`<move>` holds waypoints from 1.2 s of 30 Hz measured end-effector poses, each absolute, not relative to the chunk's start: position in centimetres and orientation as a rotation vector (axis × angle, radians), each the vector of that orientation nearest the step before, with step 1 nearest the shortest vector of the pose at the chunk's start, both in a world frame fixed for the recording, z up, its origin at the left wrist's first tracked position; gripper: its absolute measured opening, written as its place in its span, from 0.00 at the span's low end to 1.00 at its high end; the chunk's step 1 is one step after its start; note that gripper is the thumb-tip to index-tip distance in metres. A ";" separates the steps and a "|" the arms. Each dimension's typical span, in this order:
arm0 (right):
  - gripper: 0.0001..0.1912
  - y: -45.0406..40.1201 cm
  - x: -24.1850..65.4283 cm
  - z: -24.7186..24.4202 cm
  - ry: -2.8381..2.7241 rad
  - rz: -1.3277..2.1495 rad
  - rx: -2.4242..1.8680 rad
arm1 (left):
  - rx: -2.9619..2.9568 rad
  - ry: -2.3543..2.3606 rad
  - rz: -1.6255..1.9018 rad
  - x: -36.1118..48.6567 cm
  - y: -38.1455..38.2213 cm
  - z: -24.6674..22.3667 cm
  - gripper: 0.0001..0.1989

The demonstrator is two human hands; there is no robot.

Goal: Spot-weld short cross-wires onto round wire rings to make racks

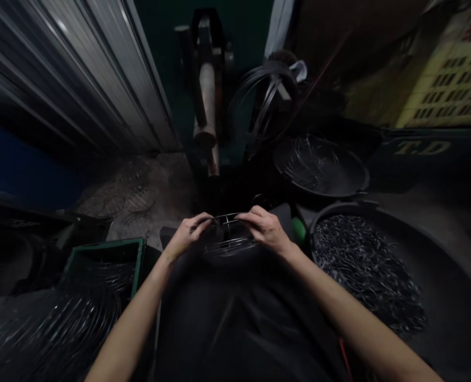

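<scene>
1. Wire piece (224, 215) was held on the near side of the machine (205, 106), apart from it; its thin upper rod bowed slightly, with a short upright meeting it.
2. Left hand (189, 233) and right hand (267, 228) were each closed to a pinch, thumb against fingers, on that rod, with a bare span left between them.
3. Curved wires (231, 245) showed farther out on the machine's near side; whether they belonged to the same piece could not be told.
4. Weight looked slight, an easy lift for fingertips alone. The rod seemed stiff enough to hold its curve, though a hard pull would probably have bent it.
5. Bare metal suggested a smooth, somewhat slippery surface, likely to roll in a loose pinch. It did not look brittle; the crossings were probably its weak points.
6. Holding it on either side of the upright, as here, seemed best, leaving the crossing free on the side facing the machine.
</scene>
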State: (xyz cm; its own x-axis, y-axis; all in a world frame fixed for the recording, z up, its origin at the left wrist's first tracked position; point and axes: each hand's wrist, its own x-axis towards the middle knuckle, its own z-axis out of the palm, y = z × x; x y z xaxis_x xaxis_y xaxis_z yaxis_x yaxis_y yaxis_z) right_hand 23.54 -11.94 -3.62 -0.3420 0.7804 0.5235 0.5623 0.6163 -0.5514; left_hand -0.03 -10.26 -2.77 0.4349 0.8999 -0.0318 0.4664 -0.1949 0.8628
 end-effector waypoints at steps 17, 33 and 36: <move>0.13 -2.1 20.8 -1.6 -2.214 0.029 -1.271 | 2.054 1.287 0.874 -3.0 -0.9 -2.5 0.14; 0.13 -1.7 20.5 -1.6 -2.101 -0.019 -1.276 | 2.052 1.240 0.935 -2.6 -0.2 -2.9 0.13; 0.13 -1.8 20.5 -1.7 -2.102 -0.004 -1.263 | 2.017 1.251 0.972 -2.4 -0.3 -3.3 0.14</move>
